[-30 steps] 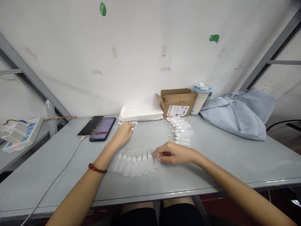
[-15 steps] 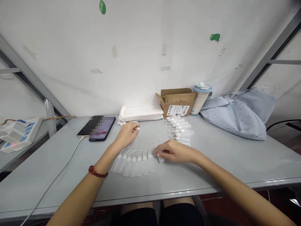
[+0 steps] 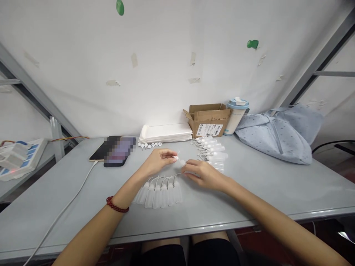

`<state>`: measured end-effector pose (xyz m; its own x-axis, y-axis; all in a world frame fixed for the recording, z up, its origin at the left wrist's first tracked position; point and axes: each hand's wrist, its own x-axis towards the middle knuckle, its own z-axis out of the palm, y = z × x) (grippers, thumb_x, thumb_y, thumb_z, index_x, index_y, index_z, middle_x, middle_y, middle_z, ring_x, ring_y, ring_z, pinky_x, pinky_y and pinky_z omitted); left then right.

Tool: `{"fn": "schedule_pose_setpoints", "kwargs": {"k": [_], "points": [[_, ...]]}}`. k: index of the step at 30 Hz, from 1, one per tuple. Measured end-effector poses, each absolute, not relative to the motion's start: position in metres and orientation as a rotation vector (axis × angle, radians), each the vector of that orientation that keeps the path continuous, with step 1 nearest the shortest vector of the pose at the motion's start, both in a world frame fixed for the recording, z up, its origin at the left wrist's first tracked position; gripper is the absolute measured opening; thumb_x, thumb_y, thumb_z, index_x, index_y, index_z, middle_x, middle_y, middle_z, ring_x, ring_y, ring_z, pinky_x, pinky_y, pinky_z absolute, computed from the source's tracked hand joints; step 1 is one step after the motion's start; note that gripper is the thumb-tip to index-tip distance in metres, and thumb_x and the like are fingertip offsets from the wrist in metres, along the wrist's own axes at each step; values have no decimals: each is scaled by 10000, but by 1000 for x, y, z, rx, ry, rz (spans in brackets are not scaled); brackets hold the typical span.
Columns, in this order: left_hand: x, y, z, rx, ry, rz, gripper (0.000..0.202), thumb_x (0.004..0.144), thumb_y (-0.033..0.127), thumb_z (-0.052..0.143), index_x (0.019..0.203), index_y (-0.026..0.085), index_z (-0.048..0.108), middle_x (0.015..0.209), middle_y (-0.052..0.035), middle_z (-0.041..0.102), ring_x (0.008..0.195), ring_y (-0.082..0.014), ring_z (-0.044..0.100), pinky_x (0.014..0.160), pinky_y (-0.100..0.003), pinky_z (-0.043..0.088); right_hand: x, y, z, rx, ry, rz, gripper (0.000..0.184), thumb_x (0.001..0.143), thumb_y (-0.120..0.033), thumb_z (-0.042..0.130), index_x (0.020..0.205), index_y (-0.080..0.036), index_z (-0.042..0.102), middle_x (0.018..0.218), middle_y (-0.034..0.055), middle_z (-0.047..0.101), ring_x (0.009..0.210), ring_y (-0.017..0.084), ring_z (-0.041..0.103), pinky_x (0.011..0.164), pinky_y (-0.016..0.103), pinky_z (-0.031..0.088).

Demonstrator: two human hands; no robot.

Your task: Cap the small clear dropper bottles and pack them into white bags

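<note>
My left hand [image 3: 157, 161] and my right hand [image 3: 202, 173] meet above the grey table [image 3: 249, 192], just behind a row of several small translucent bottles [image 3: 161, 192] lying side by side. My right hand pinches a small translucent bottle [image 3: 183, 162]. My left hand's fingertips pinch a small white cap [image 3: 175, 157] right at that bottle's top. A second group of several bottles [image 3: 212, 151] lies behind my right hand. Several loose white caps [image 3: 149, 145] lie in a line behind my left hand.
A phone [image 3: 116, 150] with a white cable lies at the left. A stack of white trays [image 3: 165, 133], an open cardboard box [image 3: 208, 120] and a blue-lidded cup [image 3: 235, 116] stand at the back. A pale blue bag [image 3: 280, 135] lies right.
My left hand came back from the loose caps with a cap. My right hand lifted one bottle off the table beside the row, and both hands came together above it.
</note>
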<state>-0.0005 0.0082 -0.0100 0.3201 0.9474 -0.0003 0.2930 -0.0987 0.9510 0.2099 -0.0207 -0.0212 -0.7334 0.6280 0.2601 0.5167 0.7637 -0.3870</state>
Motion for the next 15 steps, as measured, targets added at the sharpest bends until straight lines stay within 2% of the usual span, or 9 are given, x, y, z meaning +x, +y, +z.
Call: {"fn": "schedule_pose_setpoints", "kwargs": {"k": [5, 15], "points": [[0, 3, -2, 1611, 1058, 816, 260, 675, 292, 691, 899, 161, 684, 1034, -82, 693, 986, -217, 615, 901, -358, 461, 210, -21, -18, -833, -2531, 514, 181, 860, -137, 469, 944, -170, 626, 890, 59, 611, 686, 126, 540, 646, 242, 410], [1, 0, 1, 1619, 1005, 789, 259, 662, 284, 708, 885, 153, 682, 950, -78, 686, 898, -200, 615, 845, -345, 473, 212, -21, -14, -797, -2356, 839, 231, 839, -103, 434, 926, -170, 638, 901, 43, 654, 773, 137, 569, 628, 229, 398]]}}
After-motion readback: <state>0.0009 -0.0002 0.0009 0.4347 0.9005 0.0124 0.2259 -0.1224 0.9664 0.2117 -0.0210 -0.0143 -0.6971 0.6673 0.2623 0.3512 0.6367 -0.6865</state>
